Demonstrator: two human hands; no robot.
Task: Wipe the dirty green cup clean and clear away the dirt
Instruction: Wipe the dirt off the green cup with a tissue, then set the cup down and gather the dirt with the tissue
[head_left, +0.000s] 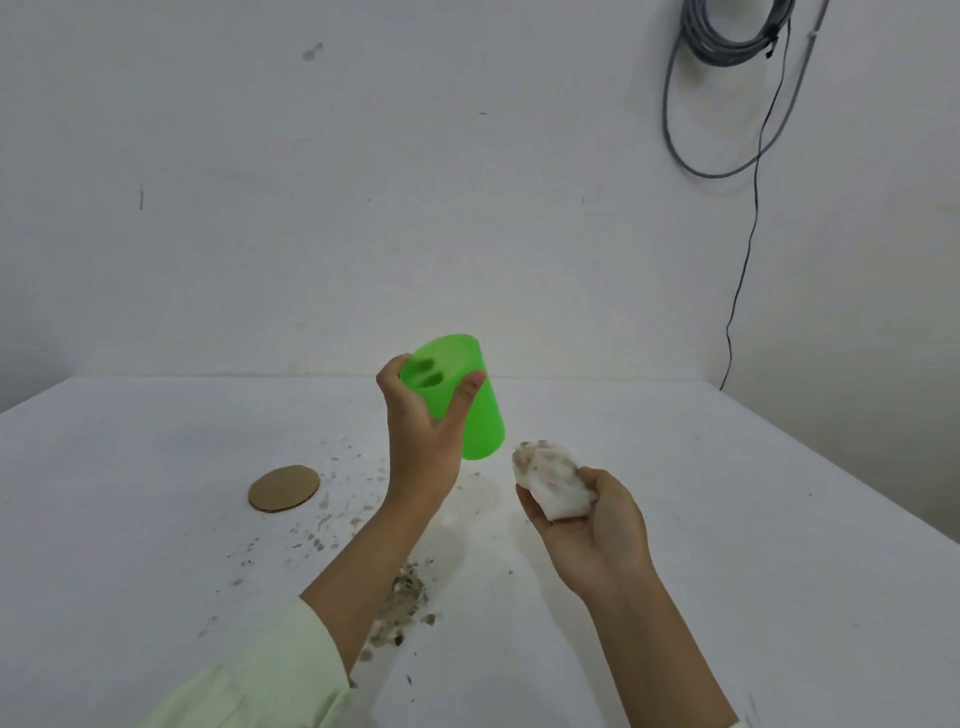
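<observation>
gripping green cup (478, 410) left hand (423, 436), right hand (597, 525) clutching tissue (556, 483).

Scanning for anything to read, and there's nothing: no words, label, brand or number on the green cup (483, 431), the crumpled wipe (558, 486), the brown disc (283, 488), the desk (727, 519) or the wall (363, 182).

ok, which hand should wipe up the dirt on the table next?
Right. The right hand holds the soiled tissue; the left hand is busy gripping the green cup, lifted above the dirt.
</observation>
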